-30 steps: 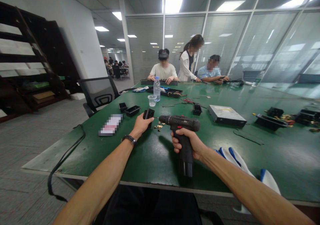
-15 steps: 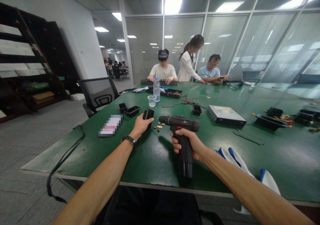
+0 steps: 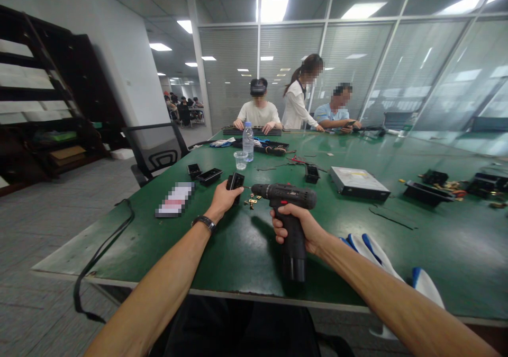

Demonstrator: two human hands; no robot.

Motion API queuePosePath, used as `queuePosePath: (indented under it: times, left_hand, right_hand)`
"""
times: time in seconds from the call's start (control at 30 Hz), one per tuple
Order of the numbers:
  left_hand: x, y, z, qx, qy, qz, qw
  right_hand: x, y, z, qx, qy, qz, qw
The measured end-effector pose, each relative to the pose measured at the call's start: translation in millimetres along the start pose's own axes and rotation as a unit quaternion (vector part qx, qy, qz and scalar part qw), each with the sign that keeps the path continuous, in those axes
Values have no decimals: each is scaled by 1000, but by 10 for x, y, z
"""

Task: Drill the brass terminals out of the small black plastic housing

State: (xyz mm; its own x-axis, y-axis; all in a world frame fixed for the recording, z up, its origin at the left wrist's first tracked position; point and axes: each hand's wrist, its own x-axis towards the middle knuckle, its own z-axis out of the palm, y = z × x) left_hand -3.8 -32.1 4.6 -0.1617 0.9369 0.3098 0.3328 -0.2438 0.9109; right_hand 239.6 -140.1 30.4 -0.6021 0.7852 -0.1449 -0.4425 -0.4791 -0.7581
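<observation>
My right hand [image 3: 291,223] is wrapped round the grip of a black cordless drill [image 3: 292,194], which points left. In my left hand [image 3: 223,201] a small black plastic box [image 3: 236,181] is held up on edge, thumb across its near side. The drill's bit reaches the box's right side by my thumb; whether it touches a screw is too small to tell. Small brass-coloured metal pieces [image 3: 251,203] lie on the green table [image 3: 238,256] just under the bit.
Black housings [image 3: 209,176] and a pixelated phone-like slab [image 3: 175,199] lie left. Beyond stand a clear cup [image 3: 240,160] and a water bottle [image 3: 248,142]. Rightward are a silver disc drive [image 3: 359,182], a black tray [image 3: 428,193] and white-blue gloves [image 3: 373,253]. Three people are across the table.
My hands, the drill and the black box stay almost exactly where they were. Across the table, the person at the right has lowered a hand and turned their head.
</observation>
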Motion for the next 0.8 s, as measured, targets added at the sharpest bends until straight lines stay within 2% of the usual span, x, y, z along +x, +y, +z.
queuePosePath:
  times: [0.8]
  left_hand:
    - [28, -47, 13, -2, -3, -2, 1000]
  right_hand:
    - [4, 2, 6, 6, -1, 3, 1000]
